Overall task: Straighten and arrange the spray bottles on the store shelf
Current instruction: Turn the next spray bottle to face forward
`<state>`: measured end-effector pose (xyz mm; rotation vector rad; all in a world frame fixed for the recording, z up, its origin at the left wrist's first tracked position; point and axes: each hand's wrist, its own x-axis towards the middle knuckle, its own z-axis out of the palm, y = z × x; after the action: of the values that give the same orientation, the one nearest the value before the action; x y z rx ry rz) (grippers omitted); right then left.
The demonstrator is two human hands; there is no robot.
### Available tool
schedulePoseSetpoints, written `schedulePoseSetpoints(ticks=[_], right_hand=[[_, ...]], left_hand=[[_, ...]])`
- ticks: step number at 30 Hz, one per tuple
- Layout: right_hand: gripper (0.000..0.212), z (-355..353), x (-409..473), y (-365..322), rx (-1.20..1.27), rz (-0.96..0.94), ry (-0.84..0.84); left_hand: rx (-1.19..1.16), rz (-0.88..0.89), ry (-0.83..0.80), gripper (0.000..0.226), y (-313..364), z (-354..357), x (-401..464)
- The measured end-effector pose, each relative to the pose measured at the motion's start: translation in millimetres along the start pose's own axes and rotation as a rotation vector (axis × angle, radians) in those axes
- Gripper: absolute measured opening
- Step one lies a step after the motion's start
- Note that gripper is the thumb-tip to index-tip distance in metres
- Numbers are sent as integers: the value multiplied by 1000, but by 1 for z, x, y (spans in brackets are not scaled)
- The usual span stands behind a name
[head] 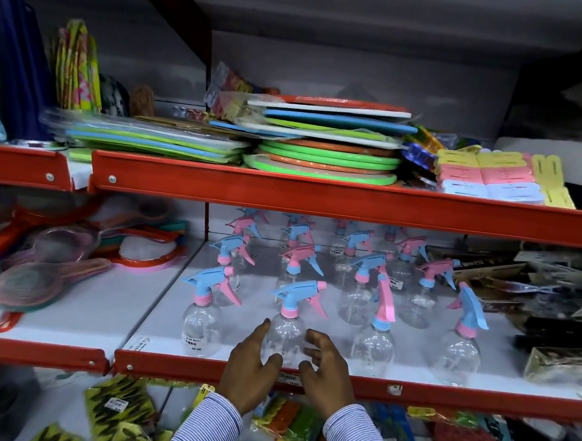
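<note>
Several clear spray bottles with pink-and-blue trigger heads stand in rows on the white middle shelf. In the front row, second from the left, is a spray bottle with a blue head and pink collar. My left hand cups its left side and my right hand cups its right side, thumbs in front of its base. The front-left bottle faces the same way. The two front bottles to the right, one and another, have their heads turned differently.
A red shelf lip runs just under my hands. Brushes and mirrors lie on the shelf to the left, dark packaged goods to the right. Stacked coloured boards fill the shelf above; packets hang below.
</note>
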<state>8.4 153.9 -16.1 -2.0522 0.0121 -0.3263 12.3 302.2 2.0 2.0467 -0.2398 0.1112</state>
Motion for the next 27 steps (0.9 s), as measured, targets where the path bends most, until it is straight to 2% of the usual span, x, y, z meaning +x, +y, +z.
schedulePoseSetpoints(ticks=[7,10,12,14,17,21,24,27], right_hand=[[52,-1,-2,3,-16,-13,27],[49,-8,-11,4,3,-67,126],[49,-17,-20,7,17,-106,218],[46,-28,-28,13,19,-120,330],[39,-47,-34,25,27,-114,489],[42,-81,-33,41,36,-85,632],[40,-105,-23,54,53,-79,624],[47,-122,-4,64,56,-45,425]], left_hand=[[-17,19,31,61,-1,0,-3],[-5,125,173,59,0,2,-12],[-20,238,281,50,2,4,-20],[-24,319,322,43,7,10,-25],[-65,360,278,35,15,28,-26],[-75,335,158,37,29,68,-22],[-59,289,80,44,38,96,-17],[-61,233,103,46,47,116,-13]])
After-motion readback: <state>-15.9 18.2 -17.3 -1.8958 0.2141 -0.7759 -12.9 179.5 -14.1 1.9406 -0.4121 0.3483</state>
